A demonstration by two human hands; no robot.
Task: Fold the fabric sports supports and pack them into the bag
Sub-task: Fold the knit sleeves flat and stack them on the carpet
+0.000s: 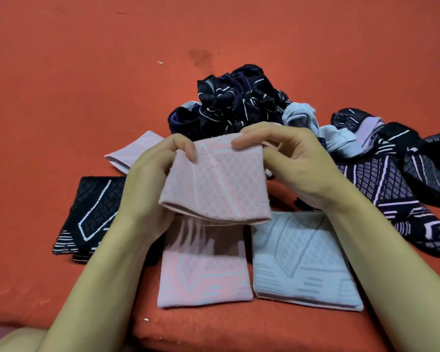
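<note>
1. 2 hands share this one: left hand and right hand each pinch a top corner of the pink support, held up just above the folded pink one.
2. I'd match the edges before creasing - stretchy knit probably slips.
3. Both wrists angle inward, thumbs behind, fingertips in front.
4. No bag visible - unfolded pile sits behind the pink support.

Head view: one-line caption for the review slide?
Both hands, left hand and right hand, hold a folded pink support above folded ones on an orange surface.
</note>
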